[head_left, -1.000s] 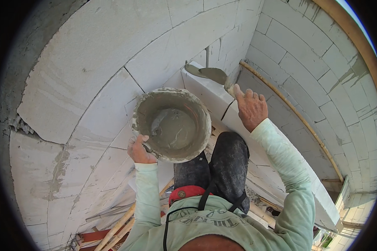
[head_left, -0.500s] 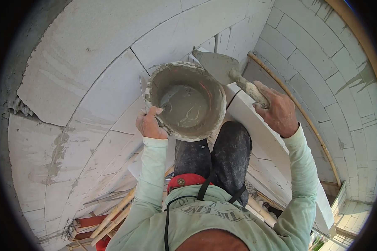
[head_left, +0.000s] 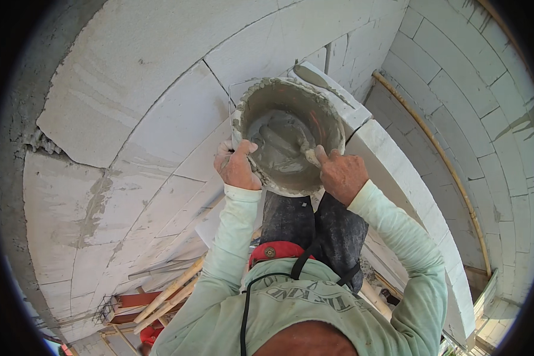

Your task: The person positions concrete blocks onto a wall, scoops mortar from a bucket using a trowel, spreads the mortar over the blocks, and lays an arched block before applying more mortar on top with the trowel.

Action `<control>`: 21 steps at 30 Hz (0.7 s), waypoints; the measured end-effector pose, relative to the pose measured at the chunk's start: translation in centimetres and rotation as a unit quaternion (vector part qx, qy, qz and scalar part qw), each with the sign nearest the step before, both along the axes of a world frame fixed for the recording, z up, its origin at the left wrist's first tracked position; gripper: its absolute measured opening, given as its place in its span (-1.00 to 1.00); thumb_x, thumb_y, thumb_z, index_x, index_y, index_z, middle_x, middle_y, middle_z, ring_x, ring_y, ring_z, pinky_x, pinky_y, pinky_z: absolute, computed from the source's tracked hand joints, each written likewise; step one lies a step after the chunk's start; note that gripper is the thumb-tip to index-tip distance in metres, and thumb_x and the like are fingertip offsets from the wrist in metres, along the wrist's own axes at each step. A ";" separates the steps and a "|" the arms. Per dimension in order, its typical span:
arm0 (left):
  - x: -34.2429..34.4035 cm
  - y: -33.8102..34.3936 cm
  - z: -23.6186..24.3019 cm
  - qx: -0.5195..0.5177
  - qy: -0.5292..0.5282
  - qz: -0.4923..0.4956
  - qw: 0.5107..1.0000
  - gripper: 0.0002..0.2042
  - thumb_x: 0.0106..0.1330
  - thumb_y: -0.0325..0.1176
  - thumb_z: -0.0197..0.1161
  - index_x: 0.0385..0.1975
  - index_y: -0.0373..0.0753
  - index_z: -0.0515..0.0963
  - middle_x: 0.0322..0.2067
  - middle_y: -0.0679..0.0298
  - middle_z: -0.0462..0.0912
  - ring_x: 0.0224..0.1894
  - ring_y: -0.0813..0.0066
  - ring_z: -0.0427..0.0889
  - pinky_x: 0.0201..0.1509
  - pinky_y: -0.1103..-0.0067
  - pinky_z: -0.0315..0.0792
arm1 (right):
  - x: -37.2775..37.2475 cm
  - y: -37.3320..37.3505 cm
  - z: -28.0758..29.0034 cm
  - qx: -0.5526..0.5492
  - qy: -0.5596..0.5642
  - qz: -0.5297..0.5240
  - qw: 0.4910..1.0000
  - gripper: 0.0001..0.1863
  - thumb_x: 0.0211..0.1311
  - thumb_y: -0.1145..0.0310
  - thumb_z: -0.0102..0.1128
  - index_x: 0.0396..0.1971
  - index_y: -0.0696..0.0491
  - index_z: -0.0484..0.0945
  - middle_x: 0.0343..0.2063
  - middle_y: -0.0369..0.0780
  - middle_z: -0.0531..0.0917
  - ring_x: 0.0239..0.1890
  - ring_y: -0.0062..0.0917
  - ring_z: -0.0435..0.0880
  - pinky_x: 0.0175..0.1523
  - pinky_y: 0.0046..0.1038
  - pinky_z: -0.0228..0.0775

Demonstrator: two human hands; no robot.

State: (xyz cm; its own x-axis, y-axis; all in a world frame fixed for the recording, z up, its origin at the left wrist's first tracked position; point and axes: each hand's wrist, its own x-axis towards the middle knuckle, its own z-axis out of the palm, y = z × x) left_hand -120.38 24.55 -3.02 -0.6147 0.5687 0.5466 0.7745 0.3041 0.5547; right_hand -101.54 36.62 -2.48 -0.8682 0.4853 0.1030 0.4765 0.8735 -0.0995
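Note:
A round bucket (head_left: 332,169) crusted with grey mortar is held up in front of my legs. My left hand (head_left: 238,166) grips its near left rim, thumb over the edge. My right hand (head_left: 342,175) is closed round the handle of a trowel (head_left: 307,152), at the bucket's right rim. The trowel's blade is down in the wet mortar (head_left: 273,155) and mostly coated, so its outline is hard to see. A thin wire bail (head_left: 229,98) stands out on the bucket's far left side. Just beyond the bucket, a strip of fresh mortar (head_left: 317,80) lies on a white block's top.
A large pale block wall (head_left: 154,118) rises on the left and ahead. Another block wall (head_left: 457,113) stands at right, with a bamboo pole (head_left: 436,154) along it. A row of white blocks (head_left: 406,184) runs close by my right arm. Timber poles (head_left: 172,293) lie below left.
My right hand has brought the trowel from the white block beyond the bucket down into the mortar. A mortar strip now shows on that block. The bucket appears slightly further right.

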 end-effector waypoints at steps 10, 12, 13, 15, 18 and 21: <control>0.1 0.1 0.0 -0.004 0.027 -0.008 1.000 -0.85 -0.12 -0.44 0.22 -0.49 -0.20 0.58 -0.53 0.23 0.52 -0.36 0.28 0.49 -0.26 0.49 0.34 | 0.5 0.3 0.9 -0.199 -0.010 0.034 0.979 -0.55 -0.08 0.28 0.22 -0.10 0.09 0.50 -0.49 -0.04 0.63 -0.32 -0.13 0.64 -0.19 -0.13 0.46; -0.2 0.1 -1.1 0.026 -0.009 -0.004 1.000 -0.85 -0.12 -0.45 0.22 -0.48 -0.19 0.58 -0.54 0.23 0.50 -0.36 0.28 0.49 -0.26 0.49 0.35 | 0.5 0.7 0.9 -0.219 -0.008 0.024 0.975 -0.52 -0.09 0.26 0.22 -0.08 0.08 0.52 -0.47 -0.04 0.63 -0.29 -0.12 0.64 -0.15 -0.13 0.45; -0.2 0.3 -1.2 0.059 -0.048 0.000 0.997 -0.85 -0.13 -0.46 0.22 -0.48 -0.19 0.59 -0.55 0.24 0.49 -0.36 0.27 0.50 -0.27 0.50 0.35 | 0.8 1.2 0.7 -0.242 0.004 0.021 0.970 -0.49 -0.10 0.25 0.23 -0.05 0.07 0.52 -0.45 -0.03 0.64 -0.28 -0.11 0.63 -0.13 -0.14 0.45; -0.5 0.3 -1.3 0.038 -0.003 -0.002 0.999 -0.84 -0.12 -0.46 0.22 -0.48 -0.19 0.59 -0.55 0.24 0.51 -0.36 0.28 0.51 -0.27 0.51 0.36 | 1.2 1.7 0.5 -0.264 0.016 0.015 0.964 -0.46 -0.11 0.23 0.24 -0.01 0.06 0.52 -0.43 -0.01 0.64 -0.28 -0.11 0.63 -0.11 -0.14 0.45; -0.7 0.5 -1.0 0.010 0.023 0.004 1.000 -0.85 -0.11 -0.47 0.22 -0.48 -0.19 0.60 -0.52 0.22 0.55 -0.36 0.28 0.52 -0.26 0.52 0.36 | 1.8 2.0 1.9 -0.306 0.021 -0.028 0.952 -0.44 -0.10 0.21 0.24 0.00 0.05 0.51 -0.39 0.02 0.64 -0.25 -0.09 0.62 -0.09 -0.15 0.43; -0.4 0.8 -1.0 0.002 -0.002 0.012 1.000 -0.87 -0.10 -0.46 0.22 -0.50 -0.20 0.59 -0.49 0.19 0.59 -0.35 0.29 0.53 -0.24 0.52 0.37 | 2.5 2.2 2.9 -0.315 0.027 -0.054 0.947 -0.45 -0.08 0.20 0.23 0.00 0.07 0.51 -0.37 0.04 0.63 -0.24 -0.09 0.62 -0.08 -0.17 0.42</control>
